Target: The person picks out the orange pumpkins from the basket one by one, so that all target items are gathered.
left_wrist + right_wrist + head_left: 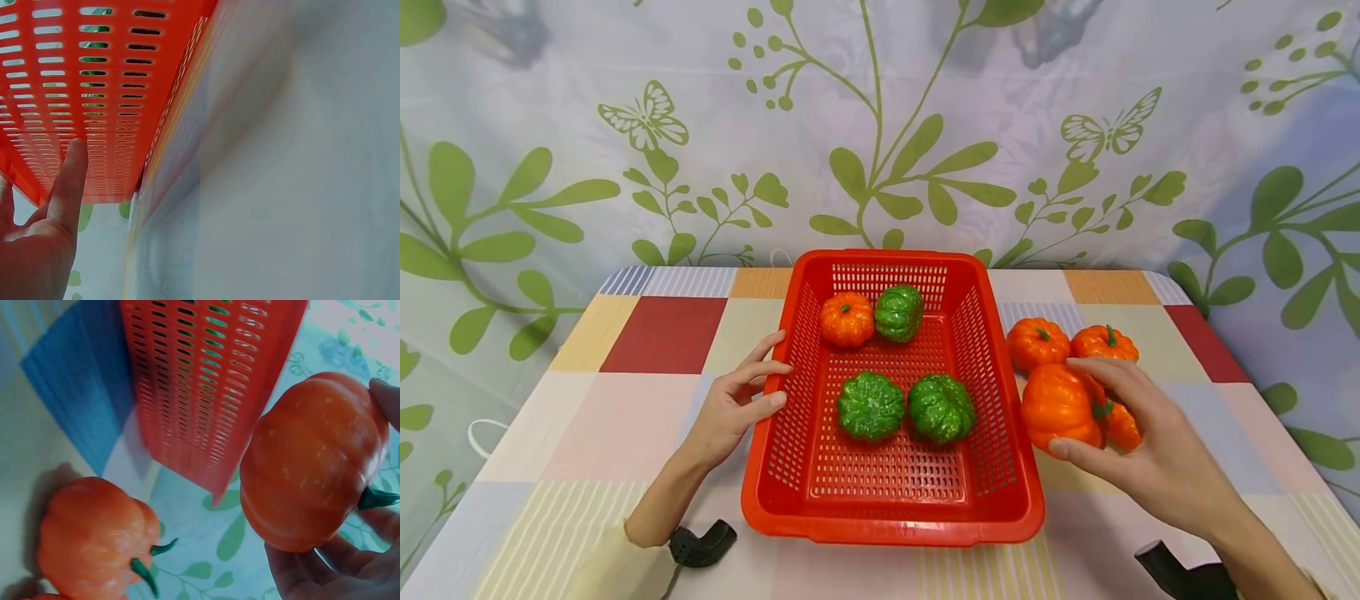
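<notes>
My right hand (1161, 454) holds an orange pumpkin (1058, 407) between thumb and fingers, just beside the right wall of a red plastic basket (891, 531). In the right wrist view the held pumpkin (312, 462) is raised off the table, its green stem toward the palm. At the basket's left side, my left hand (733, 407) touches the rim with fingers extended; the left wrist view has a straight finger (72, 181) against the slotted wall. Inside the basket sit an orange pumpkin (847, 320) and three green ones, including a green pumpkin (871, 406) near the middle.
Behind the right hand, on the patchwork tablecloth (602, 425), lie an orange pumpkin (1037, 343), another orange pumpkin (1103, 342) and a partly hidden orange pumpkin (1123, 427). A leaf-patterned curtain (880, 125) hangs at the table's far edge.
</notes>
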Demonstrator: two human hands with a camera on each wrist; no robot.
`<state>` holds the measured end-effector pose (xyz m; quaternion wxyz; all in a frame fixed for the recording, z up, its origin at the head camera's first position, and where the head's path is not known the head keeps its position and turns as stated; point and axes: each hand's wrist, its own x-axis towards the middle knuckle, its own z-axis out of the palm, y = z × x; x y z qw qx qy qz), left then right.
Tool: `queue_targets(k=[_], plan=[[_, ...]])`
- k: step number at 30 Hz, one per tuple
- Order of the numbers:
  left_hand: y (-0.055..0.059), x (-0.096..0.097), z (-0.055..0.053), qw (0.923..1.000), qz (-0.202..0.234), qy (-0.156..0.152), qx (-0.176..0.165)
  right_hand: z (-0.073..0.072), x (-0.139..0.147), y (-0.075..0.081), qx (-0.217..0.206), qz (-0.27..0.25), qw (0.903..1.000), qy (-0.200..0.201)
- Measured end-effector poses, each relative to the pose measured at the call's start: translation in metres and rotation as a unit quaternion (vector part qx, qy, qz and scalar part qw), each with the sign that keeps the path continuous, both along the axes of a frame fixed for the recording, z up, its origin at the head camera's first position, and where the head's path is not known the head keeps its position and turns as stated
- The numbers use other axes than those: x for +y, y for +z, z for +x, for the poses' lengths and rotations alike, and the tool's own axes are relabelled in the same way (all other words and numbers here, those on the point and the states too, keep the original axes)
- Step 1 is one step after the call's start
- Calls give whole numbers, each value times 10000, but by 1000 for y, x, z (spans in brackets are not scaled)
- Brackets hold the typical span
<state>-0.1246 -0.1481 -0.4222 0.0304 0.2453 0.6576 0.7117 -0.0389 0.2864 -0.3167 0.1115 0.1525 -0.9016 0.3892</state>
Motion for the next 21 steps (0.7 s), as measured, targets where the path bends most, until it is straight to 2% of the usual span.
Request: queue_targets(k=[6, 10, 17, 21], plan=[[0, 0, 0, 10000, 8, -18, -13, 5, 6, -12, -7, -108, 9998, -153], [0, -1, 0, 10000, -15, -18, -8, 10, 13, -18, 112, 94, 9998, -156], [0, -1, 0, 10000, 14, -42, -48, 20, 28, -33, -162, 575, 9980, -197], [0, -1, -1, 10000, -10, -30, -15, 21, 36, -46, 44, 936, 9955, -133]])
